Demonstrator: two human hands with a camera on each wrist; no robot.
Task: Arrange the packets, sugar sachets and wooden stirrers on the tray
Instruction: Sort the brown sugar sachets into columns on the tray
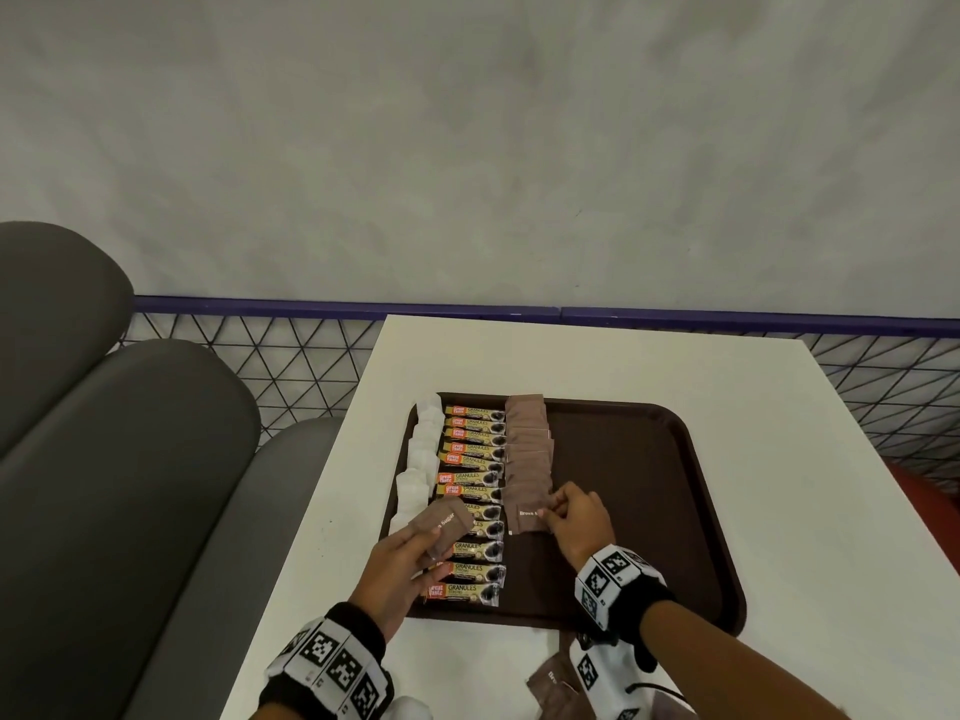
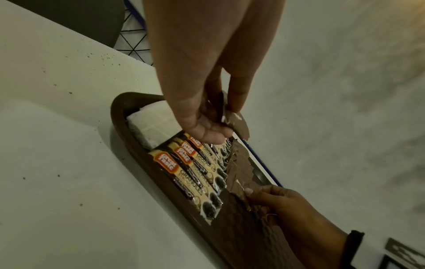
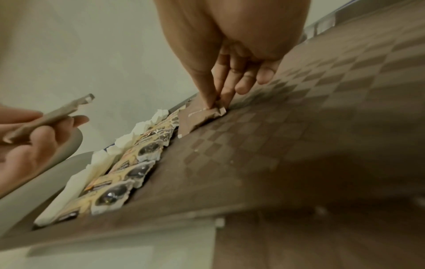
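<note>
Coffee packets and white packets lined up on tray. Right hand pinching brown sugar sachet into its row; left hand holding another sachet. More sachets waiting on worktop; no stirrers seen.

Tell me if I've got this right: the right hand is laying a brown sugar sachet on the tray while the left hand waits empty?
Not quite. The left hand isn't empty: the head view shows it holding another brown sugar sachet. The right hand is indeed placing its sachet on the tray.
</note>
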